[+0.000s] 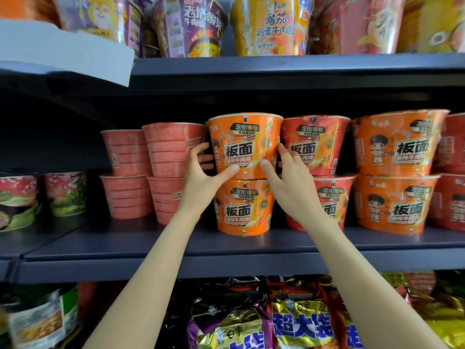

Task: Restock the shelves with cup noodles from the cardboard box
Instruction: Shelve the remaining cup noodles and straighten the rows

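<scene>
An orange cup noodle bowl (245, 144) stands on top of a second orange bowl (243, 207) on the middle shelf (176, 267). My left hand (203, 172) grips its left side, thumb across the lower front and fingers curled round the back. My right hand (289, 172) grips its right side the same way. Both arms reach up from below. The cardboard box is not in view.
Pink ribbed cups (173, 149) are stacked two high just left of the held bowl. Red bowls (314, 144) and orange bowls (397, 144) stand stacked to the right. The upper shelf carries large bowls (271, 26); bagged noodles (299, 321) fill the shelf below.
</scene>
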Action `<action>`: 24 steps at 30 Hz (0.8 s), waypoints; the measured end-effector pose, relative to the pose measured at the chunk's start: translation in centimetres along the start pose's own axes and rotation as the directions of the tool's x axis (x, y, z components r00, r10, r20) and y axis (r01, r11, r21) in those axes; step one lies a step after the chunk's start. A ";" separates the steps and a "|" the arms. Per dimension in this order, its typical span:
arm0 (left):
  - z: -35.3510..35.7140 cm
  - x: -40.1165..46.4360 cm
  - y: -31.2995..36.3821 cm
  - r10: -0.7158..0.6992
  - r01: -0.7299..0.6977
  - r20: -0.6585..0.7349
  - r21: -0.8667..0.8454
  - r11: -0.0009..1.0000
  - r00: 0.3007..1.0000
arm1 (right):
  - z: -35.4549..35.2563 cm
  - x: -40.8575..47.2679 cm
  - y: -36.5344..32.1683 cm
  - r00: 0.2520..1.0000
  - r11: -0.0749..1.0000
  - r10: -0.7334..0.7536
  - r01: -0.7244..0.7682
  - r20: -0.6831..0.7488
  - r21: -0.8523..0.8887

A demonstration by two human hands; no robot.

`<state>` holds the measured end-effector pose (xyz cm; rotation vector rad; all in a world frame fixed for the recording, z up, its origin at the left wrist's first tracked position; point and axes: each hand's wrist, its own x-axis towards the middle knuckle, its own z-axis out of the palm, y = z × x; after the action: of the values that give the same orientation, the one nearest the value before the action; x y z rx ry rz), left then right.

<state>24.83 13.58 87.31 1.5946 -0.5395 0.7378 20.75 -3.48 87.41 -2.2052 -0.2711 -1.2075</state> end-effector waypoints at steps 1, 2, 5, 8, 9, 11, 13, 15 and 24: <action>0.0 0.3 0.0 -0.023 0.023 0.025 -0.001 1.000 0.999 | -0.2 0.0 0.1 0.999 0.999 -0.026 0.025 -0.035 -0.024; -0.1 0.7 0.0 -0.052 0.052 0.056 -0.005 0.999 0.997 | -0.4 -0.2 0.1 0.993 0.997 -0.071 0.066 -0.092 -0.050; -0.3 1.3 0.2 -0.091 0.093 0.140 -0.003 0.996 0.986 | -2.0 -0.6 0.8 0.926 0.966 -0.231 0.183 -0.297 -0.181; 0.1 1.4 0.4 -0.064 0.061 0.182 0.022 0.998 0.981 | -4.2 0.2 2.1 0.838 0.903 -0.362 0.207 -0.408 -0.376; 0.3 1.3 0.5 -0.053 0.049 0.180 0.028 0.998 0.982 | -4.8 0.8 2.6 0.822 0.876 -0.401 0.214 -0.405 -0.433; 0.9 1.1 0.6 -0.030 0.022 0.158 0.049 0.999 0.987 | -5.6 2.4 3.2 0.831 0.814 -0.443 0.216 -0.336 -0.539; 1.2 1.0 0.7 -0.017 0.008 0.126 0.073 0.997 0.992 | -5.8 3.9 3.5 0.870 0.742 -0.432 0.194 -0.236 -0.642; 1.4 1.0 0.6 -0.018 0.009 0.104 0.085 0.996 0.994 | -5.9 5.1 3.6 0.902 0.703 -0.394 0.170 -0.179 -0.690; 1.4 0.3 0.5 0.032 -0.032 0.010 0.074 0.997 0.999 | -7.7 6.8 4.4 0.902 0.802 -0.348 0.146 -0.254 -0.580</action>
<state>24.92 12.14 87.80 1.6617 -0.5504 0.7834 21.20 -12.30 94.33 -2.4090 -0.0700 -2.0106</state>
